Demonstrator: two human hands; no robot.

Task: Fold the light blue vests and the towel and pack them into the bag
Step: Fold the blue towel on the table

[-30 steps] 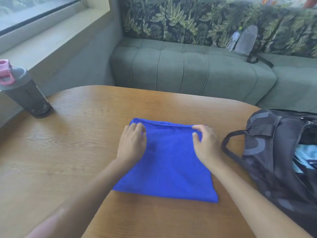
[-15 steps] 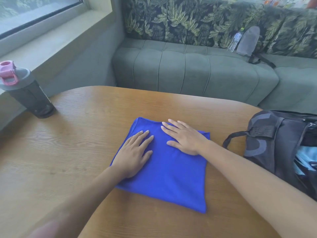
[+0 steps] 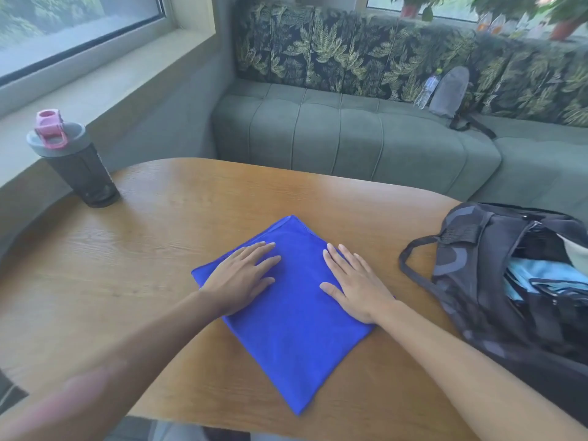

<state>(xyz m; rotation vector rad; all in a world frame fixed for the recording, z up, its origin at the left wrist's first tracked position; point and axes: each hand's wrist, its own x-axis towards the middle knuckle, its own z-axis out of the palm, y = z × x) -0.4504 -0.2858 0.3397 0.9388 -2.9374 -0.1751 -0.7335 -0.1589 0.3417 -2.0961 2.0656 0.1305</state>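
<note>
A deep blue towel (image 3: pixel 292 332) lies folded into a square on the wooden table (image 3: pixel 133 268), turned so one corner points at me. My left hand (image 3: pixel 241 278) rests flat on its left part with straight fingers. My right hand (image 3: pixel 356 284) lies flat on its right edge, fingers spread. A dark patterned bag (image 3: pixel 496 281) stands unzipped at the table's right side. Light blue cloth (image 3: pixel 541 275) shows inside its opening.
A dark shaker bottle (image 3: pixel 79 167) with a grey lid and pink cap stands at the table's far left. A green sofa (image 3: pixel 350 138) runs behind the table, with a grey pouch (image 3: pixel 450 90) and a plastic bottle (image 3: pixel 428 87) on it. The bag's strap (image 3: pixel 413 265) loops onto the table.
My hands let go of the towel's far edge after folding it over, then flattened on it. The towel has turned clockwise, and my right hand slid to its right edge.
</note>
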